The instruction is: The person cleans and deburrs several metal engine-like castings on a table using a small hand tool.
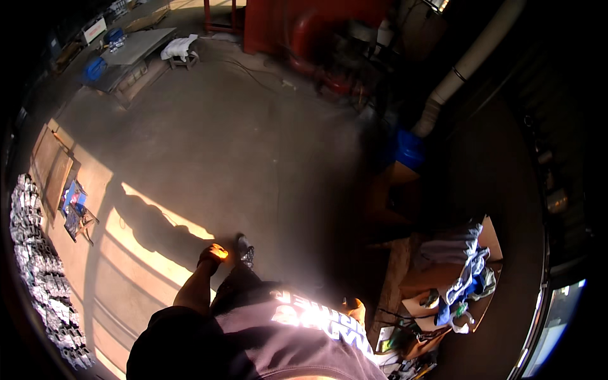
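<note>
My left hand hangs at my left side above the concrete floor, lit bright orange by the sun and seemingly gloved. Glare blurs its fingers, so I cannot make out whether they are curled or apart. Nothing is seen to stick out of it. Close by, my shoe rests on the floor. My right hand, also orange, is low at my right side, partly covered by my dark printed shirt. Its fingers are mostly hidden. Nearest to it are a wooden bench edge and an open cardboard box heaped with cloths.
Stacked metal parts line the far left, near a leaning board and a small stand. A low table and a stool with white cloth stand back left. Red machinery and a duct are ahead.
</note>
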`<state>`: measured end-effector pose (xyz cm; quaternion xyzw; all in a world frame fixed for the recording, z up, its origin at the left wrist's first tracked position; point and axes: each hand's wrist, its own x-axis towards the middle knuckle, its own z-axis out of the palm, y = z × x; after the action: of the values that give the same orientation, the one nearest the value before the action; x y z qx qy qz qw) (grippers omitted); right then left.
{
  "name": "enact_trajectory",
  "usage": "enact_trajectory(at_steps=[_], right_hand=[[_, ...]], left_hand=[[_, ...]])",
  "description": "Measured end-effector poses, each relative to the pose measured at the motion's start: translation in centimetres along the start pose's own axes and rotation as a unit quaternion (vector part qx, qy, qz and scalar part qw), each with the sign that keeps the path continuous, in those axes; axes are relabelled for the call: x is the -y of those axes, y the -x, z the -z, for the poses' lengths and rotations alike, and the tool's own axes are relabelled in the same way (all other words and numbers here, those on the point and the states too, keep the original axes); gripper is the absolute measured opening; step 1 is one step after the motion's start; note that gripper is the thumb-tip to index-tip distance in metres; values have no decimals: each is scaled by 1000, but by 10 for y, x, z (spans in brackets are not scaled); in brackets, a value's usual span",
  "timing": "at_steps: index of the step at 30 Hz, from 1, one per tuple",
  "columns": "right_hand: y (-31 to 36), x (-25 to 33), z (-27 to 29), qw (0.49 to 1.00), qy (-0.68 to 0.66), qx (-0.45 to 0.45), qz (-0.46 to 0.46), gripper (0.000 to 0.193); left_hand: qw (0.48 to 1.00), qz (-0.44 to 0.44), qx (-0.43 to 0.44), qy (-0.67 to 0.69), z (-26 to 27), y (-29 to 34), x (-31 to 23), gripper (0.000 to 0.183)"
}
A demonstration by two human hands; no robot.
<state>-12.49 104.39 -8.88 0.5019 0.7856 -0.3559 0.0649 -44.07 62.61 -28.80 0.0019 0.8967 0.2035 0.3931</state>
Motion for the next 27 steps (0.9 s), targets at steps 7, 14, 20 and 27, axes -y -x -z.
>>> enact_trajectory(at_steps=[7, 14, 20, 27], right_hand=[[-154, 139, -95, 988, 109, 113, 7, 24], [-310, 298, -174, 956, 224, 188, -15, 25], [-460, 424, -224, 929, 298, 215, -43, 28], [-630, 728, -306, 908, 336, 211, 133, 30]], left_hand=[[977, 49, -65, 198, 108, -47, 63, 26], [970, 220, -12, 101, 226, -149, 78, 23], [963, 206, 21, 171, 310, -231, 6, 26], [985, 121, -80, 97, 411, -377, -30, 22]])
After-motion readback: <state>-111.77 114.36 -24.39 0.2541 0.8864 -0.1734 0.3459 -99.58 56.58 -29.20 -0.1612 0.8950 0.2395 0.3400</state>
